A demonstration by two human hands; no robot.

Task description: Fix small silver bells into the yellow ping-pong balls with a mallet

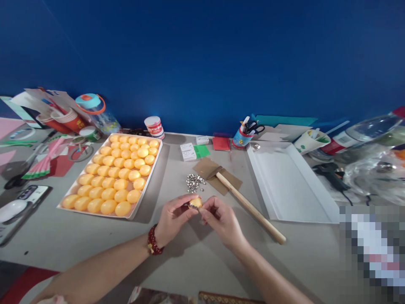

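Observation:
My left hand (172, 219) and my right hand (221, 221) meet above the grey table, fingers pinched together round one small yellow egg-shaped capsule (195, 203). A red bead bracelet (153, 240) circles my left wrist. Just beyond the hands lies a small heap of shiny metal pieces (194, 182). A white tray (76, 185) filled with several rows of yellow capsules (117, 177) stands to the left. To the right of my right hand lies a wooden mallet (249, 207), its head resting on brown card.
An empty white tray (291, 185) sits at the right. Along the back are a white jar (154, 126), small boxes (188, 152), green and red cards, a pen cup with scissors (245, 133), paper cups, a water jug (98, 112). A phone (30, 194) lies far left, a glue gun (330, 173) far right.

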